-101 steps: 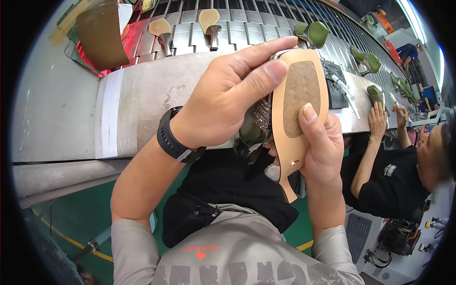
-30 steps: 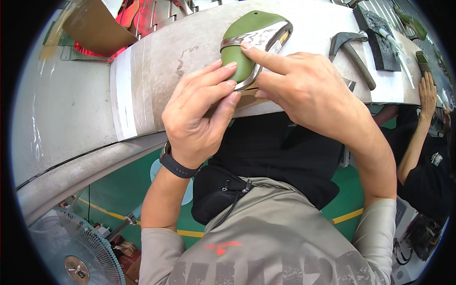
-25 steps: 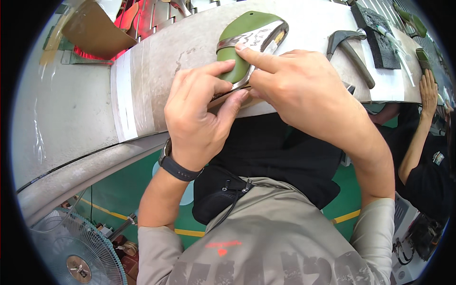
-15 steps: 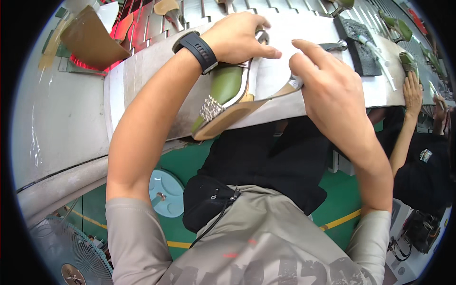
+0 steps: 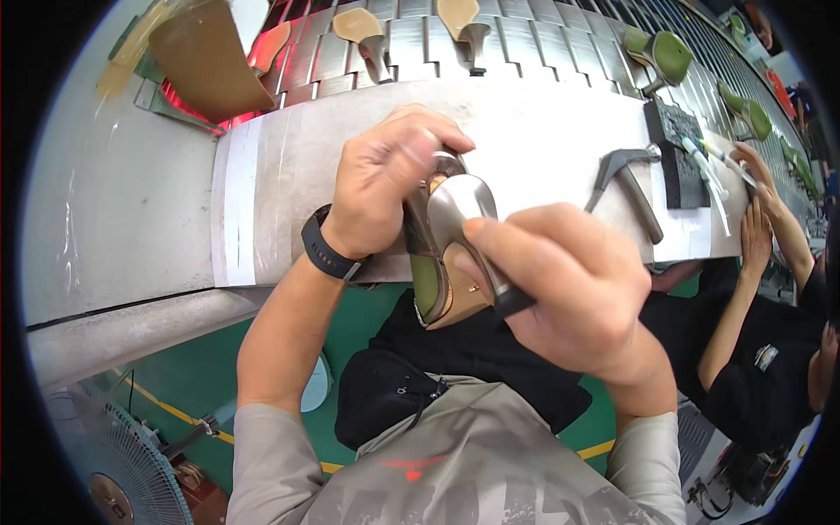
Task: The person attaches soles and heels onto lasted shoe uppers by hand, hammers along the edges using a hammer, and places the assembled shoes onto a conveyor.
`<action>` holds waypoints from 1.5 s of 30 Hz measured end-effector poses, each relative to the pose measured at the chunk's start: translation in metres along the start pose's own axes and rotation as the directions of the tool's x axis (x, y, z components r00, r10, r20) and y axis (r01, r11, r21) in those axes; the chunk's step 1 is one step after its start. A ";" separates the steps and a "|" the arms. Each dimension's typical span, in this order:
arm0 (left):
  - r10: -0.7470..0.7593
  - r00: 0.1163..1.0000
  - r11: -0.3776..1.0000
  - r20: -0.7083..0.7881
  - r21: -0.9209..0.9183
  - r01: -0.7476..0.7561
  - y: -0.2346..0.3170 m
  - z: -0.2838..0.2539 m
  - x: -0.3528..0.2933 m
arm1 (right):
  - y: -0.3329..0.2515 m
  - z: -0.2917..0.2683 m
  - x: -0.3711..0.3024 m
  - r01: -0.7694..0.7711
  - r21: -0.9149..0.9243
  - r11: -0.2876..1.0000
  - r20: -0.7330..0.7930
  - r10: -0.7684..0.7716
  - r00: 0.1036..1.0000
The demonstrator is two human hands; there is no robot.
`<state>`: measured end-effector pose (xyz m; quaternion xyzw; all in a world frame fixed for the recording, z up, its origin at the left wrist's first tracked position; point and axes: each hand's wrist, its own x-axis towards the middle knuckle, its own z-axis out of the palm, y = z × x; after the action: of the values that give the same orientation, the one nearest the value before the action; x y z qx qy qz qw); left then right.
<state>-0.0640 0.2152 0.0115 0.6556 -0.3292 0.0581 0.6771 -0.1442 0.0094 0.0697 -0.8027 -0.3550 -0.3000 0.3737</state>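
Observation:
My left hand (image 5: 376, 179) is closed around the back of a green shoe (image 5: 426, 284), its thumb blurred by motion. My right hand (image 5: 569, 280) grips a grey, satin-looking heel (image 5: 457, 208) with a black tip, set against the back end of the shoe. Behind the heel, the tan sole (image 5: 470, 302) faces partly toward me. The shoe is held above the bench's near edge, its toe end low and toward my body. My fingers hide part of the join between heel and shoe.
A hammer (image 5: 643, 206) lies on the white bench (image 5: 542, 122), right of my hands. Beside it stands a dark foam block (image 5: 678, 149) with syringes (image 5: 704, 171). Soles with heels (image 5: 359, 28) and green shoes (image 5: 669, 57) sit on the slatted conveyor (image 5: 411, 44). A co-worker's hands (image 5: 757, 219) are at right.
The shoe has turned, bringing the heel and black tip into view. My right hand has moved lower and inward to the heel. The hammer, earlier mostly covered, now shows.

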 end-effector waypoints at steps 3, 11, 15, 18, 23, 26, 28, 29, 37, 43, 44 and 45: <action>-0.053 0.998 0.991 -0.029 -0.124 0.049 0.001 0.000 -0.001 | 0.006 0.015 -0.005 0.088 -0.040 0.995 -0.024 -0.089 0.996; -0.055 0.997 0.998 -0.049 0.018 0.056 -0.002 0.002 -0.001 | 0.013 0.029 -0.005 0.129 -0.101 0.986 -0.010 -0.131 0.991; -0.038 0.998 0.999 -0.050 0.031 0.039 -0.002 0.002 -0.001 | 0.014 0.034 -0.004 0.136 -0.089 0.987 -0.043 -0.140 0.989; -0.032 0.998 0.999 -0.052 0.035 0.033 -0.003 0.002 -0.002 | 0.011 0.034 -0.003 0.086 -0.062 0.994 -0.009 -0.087 0.996; -0.043 0.998 0.999 -0.041 0.012 0.043 -0.001 -0.001 -0.001 | 0.021 0.038 0.002 0.191 -0.137 0.972 0.007 -0.192 0.981; -0.075 0.997 0.997 -0.018 -0.014 0.074 0.002 -0.004 0.021 | 0.044 0.042 0.015 0.293 -0.145 0.945 -0.072 -0.305 0.950; -0.186 0.982 0.973 0.027 -0.131 0.188 -0.007 -0.012 0.040 | 0.054 0.040 0.028 0.285 -0.135 0.949 -0.062 -0.296 0.953; -0.254 0.967 0.946 0.003 -0.206 0.249 -0.015 -0.013 0.045 | 0.065 0.043 0.031 0.182 -0.079 0.980 -0.026 -0.184 0.982; -0.225 0.973 0.961 -0.053 -0.178 0.212 -0.028 -0.014 0.042 | 0.045 -0.002 0.048 -0.567 0.226 0.792 0.252 0.515 0.819; -0.204 0.978 0.952 0.032 -0.226 0.206 -0.044 -0.003 0.046 | 0.039 0.019 0.056 0.045 -0.521 0.852 0.289 0.127 0.949; -0.205 0.979 0.950 0.014 -0.237 0.202 -0.046 0.001 0.045 | 0.041 0.019 0.056 0.060 -0.517 0.854 0.308 0.120 0.944; -0.150 0.989 0.969 0.006 -0.196 0.149 -0.045 0.007 0.046 | 0.044 0.017 0.055 0.040 -0.525 0.850 0.320 0.153 0.935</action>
<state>-0.0081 0.1866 -0.0032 0.6084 -0.2801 -0.0230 0.7422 -0.0744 0.0217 0.0845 -0.9243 -0.2965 -0.2264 0.0808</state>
